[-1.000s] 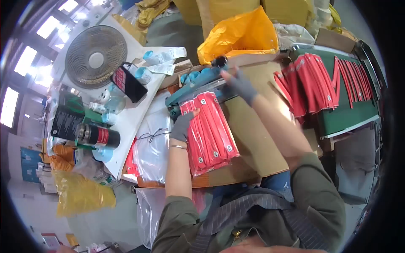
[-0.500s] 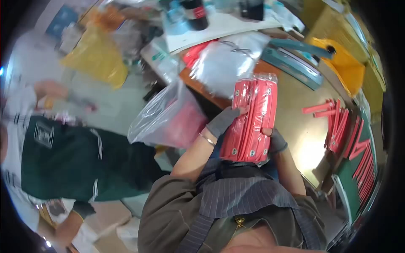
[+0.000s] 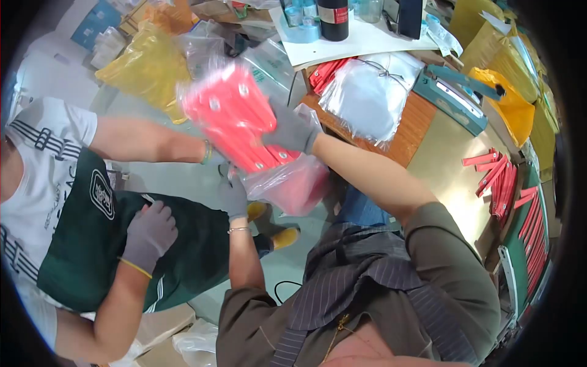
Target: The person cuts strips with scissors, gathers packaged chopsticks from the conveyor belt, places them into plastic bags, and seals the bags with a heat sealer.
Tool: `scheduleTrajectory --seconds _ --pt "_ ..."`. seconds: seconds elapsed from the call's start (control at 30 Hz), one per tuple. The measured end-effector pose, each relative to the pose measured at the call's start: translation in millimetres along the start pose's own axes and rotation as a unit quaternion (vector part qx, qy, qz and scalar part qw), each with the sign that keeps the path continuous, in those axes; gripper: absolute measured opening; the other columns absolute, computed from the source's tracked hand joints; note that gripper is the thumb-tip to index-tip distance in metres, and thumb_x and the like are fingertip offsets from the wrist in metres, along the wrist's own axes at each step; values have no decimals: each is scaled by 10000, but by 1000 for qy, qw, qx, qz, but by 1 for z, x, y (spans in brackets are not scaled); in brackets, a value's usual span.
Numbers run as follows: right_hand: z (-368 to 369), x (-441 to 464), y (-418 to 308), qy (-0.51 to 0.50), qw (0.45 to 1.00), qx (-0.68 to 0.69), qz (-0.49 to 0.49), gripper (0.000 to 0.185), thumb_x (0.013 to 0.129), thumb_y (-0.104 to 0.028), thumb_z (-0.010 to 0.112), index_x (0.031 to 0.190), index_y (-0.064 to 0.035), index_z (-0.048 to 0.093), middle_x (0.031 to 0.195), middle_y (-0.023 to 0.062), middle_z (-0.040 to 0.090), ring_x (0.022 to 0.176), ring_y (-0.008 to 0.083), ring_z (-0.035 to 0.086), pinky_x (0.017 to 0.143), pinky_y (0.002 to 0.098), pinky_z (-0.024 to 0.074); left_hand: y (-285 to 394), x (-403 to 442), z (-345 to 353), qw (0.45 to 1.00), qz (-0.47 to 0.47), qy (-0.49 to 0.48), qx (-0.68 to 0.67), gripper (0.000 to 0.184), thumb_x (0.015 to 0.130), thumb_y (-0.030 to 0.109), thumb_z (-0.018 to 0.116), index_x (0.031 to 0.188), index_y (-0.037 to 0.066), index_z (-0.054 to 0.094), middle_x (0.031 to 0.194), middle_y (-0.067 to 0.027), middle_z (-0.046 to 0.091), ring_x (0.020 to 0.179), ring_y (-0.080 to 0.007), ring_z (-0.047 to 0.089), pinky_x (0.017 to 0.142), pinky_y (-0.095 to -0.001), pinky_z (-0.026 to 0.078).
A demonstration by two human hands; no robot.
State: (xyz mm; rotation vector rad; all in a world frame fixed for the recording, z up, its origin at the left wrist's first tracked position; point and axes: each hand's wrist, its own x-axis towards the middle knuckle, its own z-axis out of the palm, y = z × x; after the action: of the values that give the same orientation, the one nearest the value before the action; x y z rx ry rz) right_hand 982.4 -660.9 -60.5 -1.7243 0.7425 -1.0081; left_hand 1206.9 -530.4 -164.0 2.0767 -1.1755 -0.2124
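A plastic-wrapped pack of red strips (image 3: 229, 110), blurred by motion, is tilted over the mouth of a clear plastic bag (image 3: 284, 186). My right hand (image 3: 292, 127), in a grey glove, grips the pack by its right side. Below the pack's lower end, my gloved left hand (image 3: 232, 194) has its fingers closed at the bag's left edge; the fingertips are partly hidden. Red contents show through the bag. A co-worker's arm (image 3: 165, 147) reaches to the pack's left side, its hand mostly hidden behind the pack.
The co-worker's other gloved hand (image 3: 151, 232) rests before a green apron (image 3: 202, 244). On the wooden table (image 3: 413, 131) lie clear plastic sheets (image 3: 367, 101), a teal sealer (image 3: 452, 101) and loose red strips (image 3: 501, 186). A yellow bag (image 3: 147, 70) stands behind.
The pack has moved left from in front of my body to over the bag. My left hand has let go of it and dropped to the bag's edge. The co-worker has leaned in.
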Motion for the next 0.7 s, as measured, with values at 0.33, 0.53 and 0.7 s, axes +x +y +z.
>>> scheduleTrajectory --seconds 0.33,0.53,0.7 --pt "19 -60 136 -316 756 -573 11 623 758 -289 728 1341 -192 531 1344 42 550 1249 219 512 1047 306 382 38 -11 -3 956 -83 5 -282 431 973 292 509 651 9 462 594 50 385 564 -69 296 493 -285 233" --pt "-66 -30 19 -283 696 -659 -36 819 713 -367 716 1426 -131 388 1429 146 415 1210 316 511 1038 420 380 25 -16 -35 999 50 15 7 394 947 293 547 742 -44 556 650 -40 540 629 -137 464 572 -332 376" --pt "-139 -120 -18 -15 904 -424 48 655 772 -440 683 1277 -70 487 1118 177 572 1019 373 576 863 435 466 130 -52 -19 954 211 189 -100 337 917 193 605 1155 -44 574 1117 -180 611 984 -286 586 867 -380 454"
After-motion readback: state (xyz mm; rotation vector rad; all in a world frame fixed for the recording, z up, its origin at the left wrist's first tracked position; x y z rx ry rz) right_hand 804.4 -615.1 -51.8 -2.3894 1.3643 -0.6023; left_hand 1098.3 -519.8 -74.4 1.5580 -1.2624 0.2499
